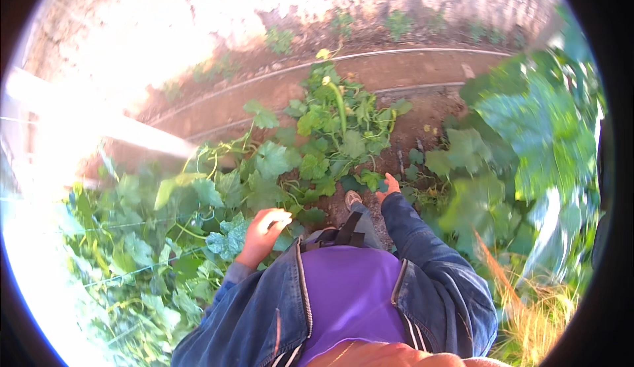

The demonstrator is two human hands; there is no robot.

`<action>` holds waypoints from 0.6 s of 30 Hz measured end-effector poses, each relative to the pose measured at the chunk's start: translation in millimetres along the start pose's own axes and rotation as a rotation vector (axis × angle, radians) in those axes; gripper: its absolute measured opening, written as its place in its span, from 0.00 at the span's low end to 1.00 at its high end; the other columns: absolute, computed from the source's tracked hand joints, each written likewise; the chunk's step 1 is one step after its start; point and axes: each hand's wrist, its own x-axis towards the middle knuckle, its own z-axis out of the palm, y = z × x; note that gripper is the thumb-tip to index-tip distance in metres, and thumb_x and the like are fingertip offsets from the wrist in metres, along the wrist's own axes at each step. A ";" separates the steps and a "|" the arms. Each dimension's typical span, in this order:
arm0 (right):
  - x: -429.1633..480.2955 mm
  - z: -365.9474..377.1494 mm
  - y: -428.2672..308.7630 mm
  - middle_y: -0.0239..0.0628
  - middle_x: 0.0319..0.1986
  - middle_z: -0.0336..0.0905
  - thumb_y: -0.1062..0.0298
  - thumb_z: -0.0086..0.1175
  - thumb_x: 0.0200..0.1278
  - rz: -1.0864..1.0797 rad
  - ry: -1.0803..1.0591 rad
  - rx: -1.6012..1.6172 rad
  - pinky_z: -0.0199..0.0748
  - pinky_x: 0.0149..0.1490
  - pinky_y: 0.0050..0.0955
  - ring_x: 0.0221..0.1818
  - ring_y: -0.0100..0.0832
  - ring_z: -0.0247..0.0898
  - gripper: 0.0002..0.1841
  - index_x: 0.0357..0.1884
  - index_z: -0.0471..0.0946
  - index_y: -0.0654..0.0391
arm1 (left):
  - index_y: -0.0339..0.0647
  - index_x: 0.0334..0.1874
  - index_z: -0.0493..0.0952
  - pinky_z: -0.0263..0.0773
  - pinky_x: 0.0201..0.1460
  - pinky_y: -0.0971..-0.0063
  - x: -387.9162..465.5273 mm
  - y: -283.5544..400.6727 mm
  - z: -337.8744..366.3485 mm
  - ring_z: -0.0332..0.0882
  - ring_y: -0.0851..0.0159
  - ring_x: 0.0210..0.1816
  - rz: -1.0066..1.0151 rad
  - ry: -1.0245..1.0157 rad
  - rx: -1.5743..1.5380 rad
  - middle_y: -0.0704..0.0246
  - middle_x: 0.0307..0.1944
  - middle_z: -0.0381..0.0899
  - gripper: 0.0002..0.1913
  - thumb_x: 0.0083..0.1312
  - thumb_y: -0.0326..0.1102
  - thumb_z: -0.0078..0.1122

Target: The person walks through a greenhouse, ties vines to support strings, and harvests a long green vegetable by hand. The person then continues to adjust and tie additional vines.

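My left hand is raised over the vine leaves at my left side. Its fingers are bent, with a small gap to the thumb, and nothing shows in it. A pale-veined leaf is just beside its wrist. My right hand reaches forward and low, fingers apart, near a bright green leaf; nothing is visible in its grasp. In front of me a clump of climbing gourd vine spreads over the soil. A long, slender green fruit with a yellow flower at its tip stands out from it.
A sunlit post slants in from the left. Thin wires cross the foliage there. Beyond the vine runs a shallow earthen channel with pale edges. Large leaves crowd the right, above dry grass. My shoe rests on bare soil.
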 end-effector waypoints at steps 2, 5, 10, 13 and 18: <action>-44.4 1.6 -8.1 0.47 0.43 0.74 0.70 0.66 0.52 0.149 0.099 0.277 0.76 0.46 0.38 0.43 0.43 0.75 0.30 0.59 0.68 0.57 | 0.38 0.45 0.81 0.75 0.44 0.72 20.2 3.9 8.7 0.81 0.63 0.40 0.059 -0.216 -0.154 0.63 0.40 0.82 0.08 0.66 0.30 0.60; -137.8 -14.3 -8.3 0.44 0.29 0.78 0.55 0.56 0.65 0.482 0.032 0.277 0.74 0.44 0.41 0.34 0.43 0.76 0.15 0.45 0.77 0.56 | 0.38 0.46 0.80 0.75 0.38 0.74 32.4 37.5 31.2 0.80 0.67 0.29 0.282 -0.462 -0.056 0.64 0.35 0.80 0.09 0.70 0.33 0.54; -365.7 -50.0 -3.3 0.45 0.38 0.81 0.51 0.50 0.66 0.698 0.230 -0.260 0.73 0.46 0.45 0.41 0.45 0.77 0.17 0.39 0.80 0.54 | 0.41 0.50 0.79 0.73 0.30 0.79 3.0 77.3 84.7 0.76 0.75 0.24 0.337 -0.969 -0.058 0.68 0.33 0.85 0.12 0.74 0.36 0.50; -525.2 -32.5 38.6 0.41 0.46 0.80 0.49 0.50 0.65 1.193 0.163 -0.324 0.74 0.51 0.41 0.50 0.40 0.76 0.19 0.48 0.79 0.51 | 0.43 0.51 0.80 0.74 0.33 0.79 -55.8 114.0 118.2 0.80 0.74 0.26 0.461 -1.259 0.009 0.69 0.32 0.85 0.12 0.74 0.39 0.51; -732.6 46.9 19.1 0.38 0.46 0.78 0.47 0.53 0.63 1.639 0.318 -0.103 0.74 0.51 0.38 0.50 0.37 0.74 0.20 0.49 0.78 0.49 | 0.41 0.50 0.80 0.72 0.33 0.79 -157.7 128.2 177.9 0.80 0.75 0.29 0.618 -1.599 0.069 0.71 0.25 0.82 0.14 0.74 0.43 0.52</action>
